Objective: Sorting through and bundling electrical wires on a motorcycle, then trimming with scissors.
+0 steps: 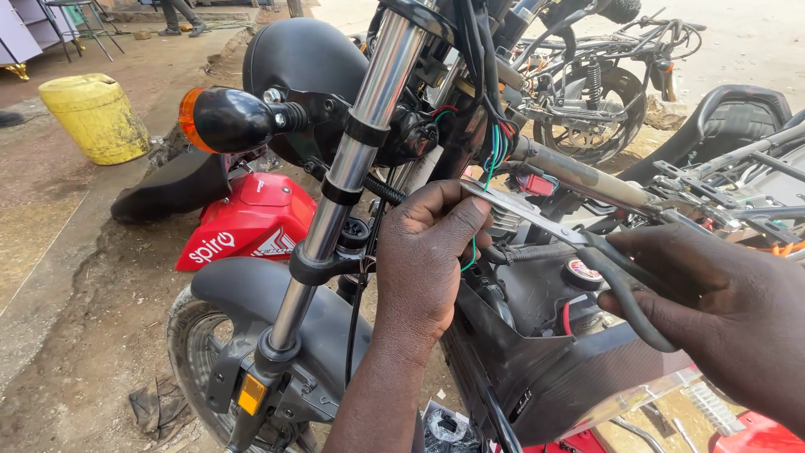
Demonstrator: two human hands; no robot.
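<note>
Fingers of left hand pinching wires; right hand clamped on pliers

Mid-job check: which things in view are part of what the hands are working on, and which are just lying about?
In hand:
- left hand pinching green wires
- right hand gripping black-handled scissors, blades at the wires
- stripped motorcycle's fork tube beside them

Lying about:
- red body panel on the ground
- yellow jerrycan
- second motorcycle behind
- black seat
</note>
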